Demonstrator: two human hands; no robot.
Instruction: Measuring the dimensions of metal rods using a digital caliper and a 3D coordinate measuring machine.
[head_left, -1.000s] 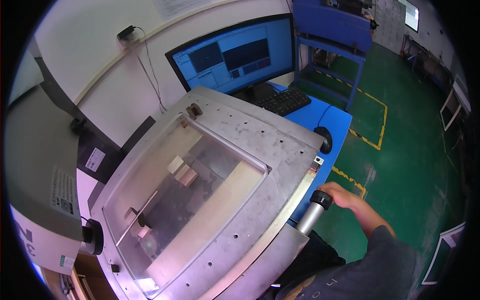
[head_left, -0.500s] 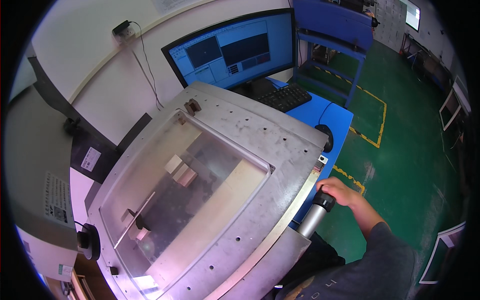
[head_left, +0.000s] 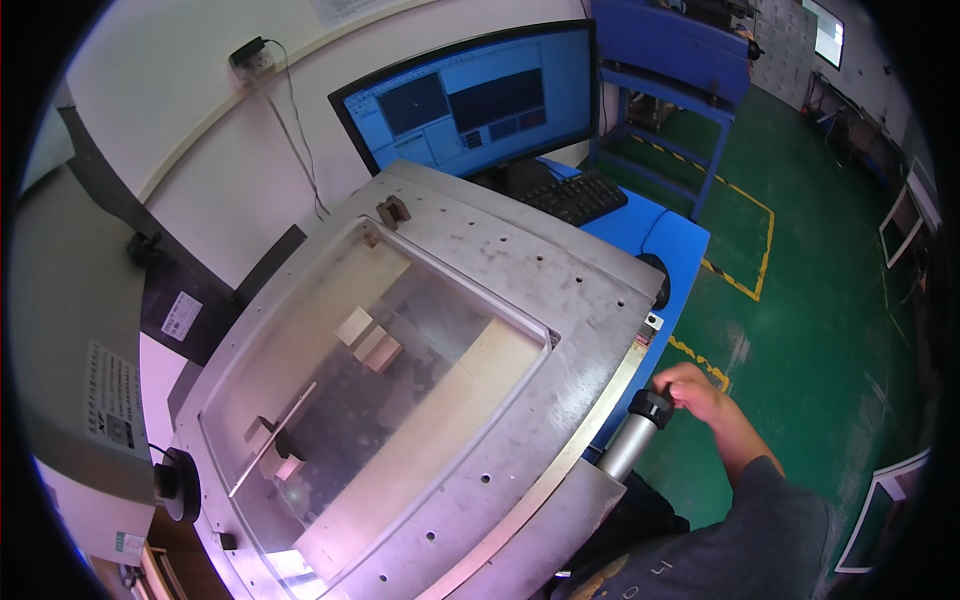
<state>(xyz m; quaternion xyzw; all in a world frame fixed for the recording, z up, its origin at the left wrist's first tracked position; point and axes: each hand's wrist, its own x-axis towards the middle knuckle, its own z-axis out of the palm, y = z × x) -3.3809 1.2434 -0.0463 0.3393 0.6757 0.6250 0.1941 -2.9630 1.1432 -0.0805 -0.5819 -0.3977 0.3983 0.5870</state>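
The right hand point(head_left: 697, 390) is wrapped around the black end of a handle point(head_left: 636, 440), a grey cylinder that sticks out from the right edge of a metal lid point(head_left: 560, 300). The fingers curl over the cap; the thumb side is hidden, so I cannot tell how firm the grip is. The left hand is not in view.

The lid is a big grey plate with a clear window point(head_left: 380, 400) in its middle. Through the window, small pale blocks point(head_left: 366, 338) and a thin rod point(head_left: 272, 438) show inside the machine.

From here the hold looks far out on the handle. A fuller grip along the grey shaft would likely steady such a wide lid better, and a slow, even pull should keep it from jolting the parts underneath.

A monitor point(head_left: 470, 100) and keyboard point(head_left: 575, 197) sit beyond the lid's far corner, on a blue table point(head_left: 670, 235).
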